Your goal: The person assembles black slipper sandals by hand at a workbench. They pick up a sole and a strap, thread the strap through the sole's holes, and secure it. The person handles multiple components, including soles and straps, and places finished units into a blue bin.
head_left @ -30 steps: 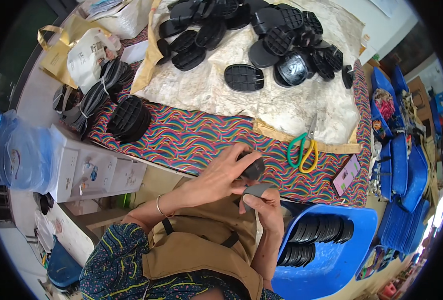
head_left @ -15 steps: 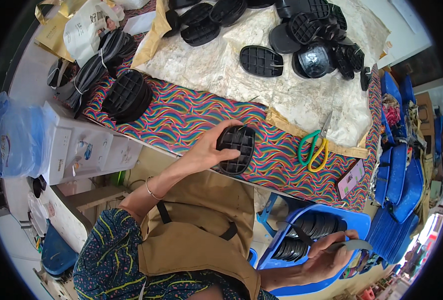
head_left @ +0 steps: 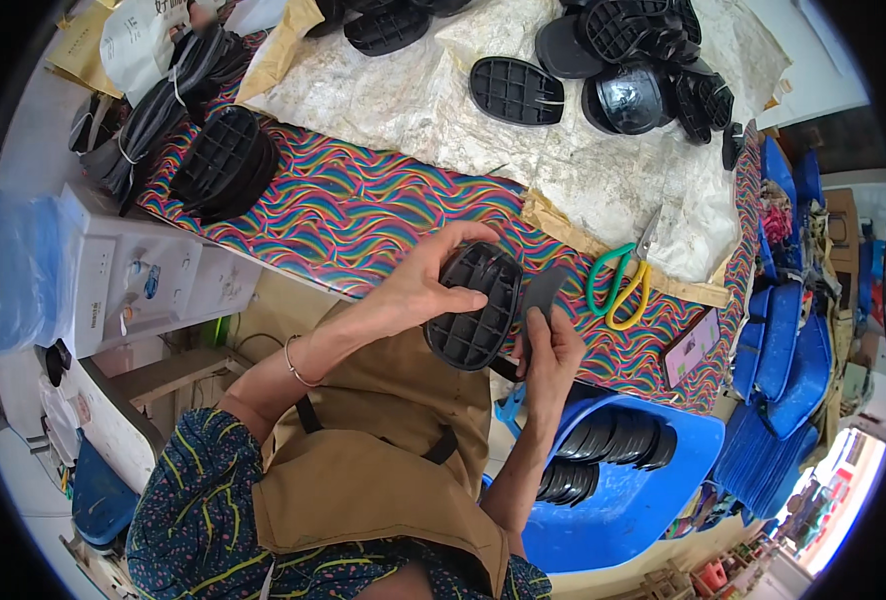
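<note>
My left hand (head_left: 418, 295) grips a black oval heel piece (head_left: 475, 338) above the table's near edge, fingers behind it and thumb across its gridded face. Just to the right, my right hand (head_left: 555, 355) pinches a curved black strip (head_left: 544, 288), which rises from the fingers. A small gap shows between strip and heel piece. Further left on the patterned cloth (head_left: 363, 225) stands a stack of similar gridded pieces (head_left: 221, 165). A single gridded piece (head_left: 516, 92) lies on the stained white sheet (head_left: 433, 120).
Scissors (head_left: 623, 285) with green and yellow handles and a phone (head_left: 691, 348) lie on the right. Below the table edge, a blue bin (head_left: 653, 500) holds rows of curved black strips (head_left: 613, 440). More black pieces (head_left: 628, 100) heap at the far right; bundled black strips (head_left: 153, 120) lie far left.
My right hand has come up from over the blue bin with the strip to beside the heel piece. My left hand still holds the heel piece, now tilted slightly. The view has shifted a little.
</note>
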Demonstrator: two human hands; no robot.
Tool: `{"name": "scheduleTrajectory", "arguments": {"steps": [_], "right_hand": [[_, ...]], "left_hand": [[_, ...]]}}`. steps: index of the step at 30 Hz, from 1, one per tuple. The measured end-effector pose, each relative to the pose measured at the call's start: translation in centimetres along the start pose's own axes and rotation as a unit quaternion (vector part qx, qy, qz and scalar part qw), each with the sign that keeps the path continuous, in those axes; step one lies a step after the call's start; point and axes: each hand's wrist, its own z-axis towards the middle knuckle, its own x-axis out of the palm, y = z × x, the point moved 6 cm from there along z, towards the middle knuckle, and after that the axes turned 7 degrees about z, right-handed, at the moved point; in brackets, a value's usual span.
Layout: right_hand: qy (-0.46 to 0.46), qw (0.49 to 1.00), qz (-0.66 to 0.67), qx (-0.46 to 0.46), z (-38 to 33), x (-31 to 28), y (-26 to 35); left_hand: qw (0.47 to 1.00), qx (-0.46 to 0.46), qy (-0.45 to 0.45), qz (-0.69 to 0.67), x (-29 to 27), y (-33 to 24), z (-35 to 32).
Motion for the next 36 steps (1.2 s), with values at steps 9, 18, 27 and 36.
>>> {"name": "scheduleTrajectory", "arguments": {"steps": [9, 18, 27, 36], "right_hand": [[-0.005, 1.000, -0.003, 0.001, 0.4, -0.4, -1.1], [-0.019, 0.999, -0.012, -0.031, 0.4, -0.3, -1.4], [-0.008, 1.000, -0.027, -0.011, 0.3, -0.4, -1.2], [0.005, 0.996, -0.082, -0.038, 0.3, -0.1, -1.1]], "left_hand": [[0.996, -0.063, 0.067, 0.020, 1.8, 1.0, 1.1], [0.995, -0.061, 0.064, 0.043, 2.1, 1.7, 1.8], [0.992, -0.077, 0.078, 0.055, 2.1, 1.3, 2.2], [0.994, -0.046, 0.085, 0.041, 2.4, 1.2, 2.7]]}}
